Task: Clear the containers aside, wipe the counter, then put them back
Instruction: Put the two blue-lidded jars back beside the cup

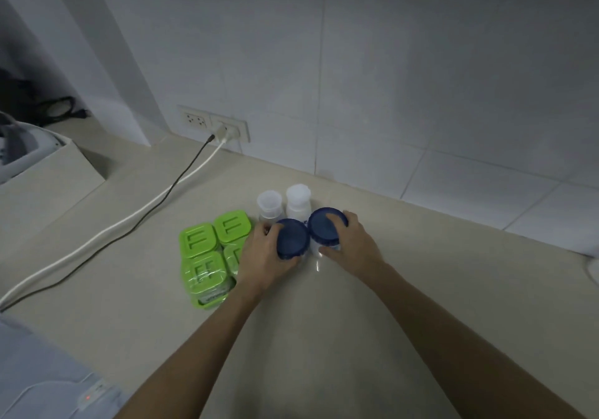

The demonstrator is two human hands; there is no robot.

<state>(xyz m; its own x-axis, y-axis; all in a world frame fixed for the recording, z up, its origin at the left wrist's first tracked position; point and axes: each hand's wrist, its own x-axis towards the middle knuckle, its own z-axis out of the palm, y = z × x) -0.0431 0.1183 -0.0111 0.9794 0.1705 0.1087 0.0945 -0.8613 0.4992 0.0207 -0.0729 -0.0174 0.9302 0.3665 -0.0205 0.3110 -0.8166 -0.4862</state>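
Note:
Two clear jars with dark blue lids stand side by side on the beige counter [324,321]. My left hand [262,256] grips the left blue-lidded jar [291,238] around its side. My right hand [351,243] grips the right blue-lidded jar [324,229], fingers over its far rim. Behind them stand two small white translucent bottles [269,203] [298,199]. To the left sits a cluster of several green-lidded square containers [207,250], partly hidden by my left hand.
A wall socket [214,123] at the back holds plugs; a white cable [129,217] and a dark cable [155,204] run across the counter's left side. A white appliance [22,152] sits far left. A tiled wall backs the counter. A white object [593,269] shows at the right edge.

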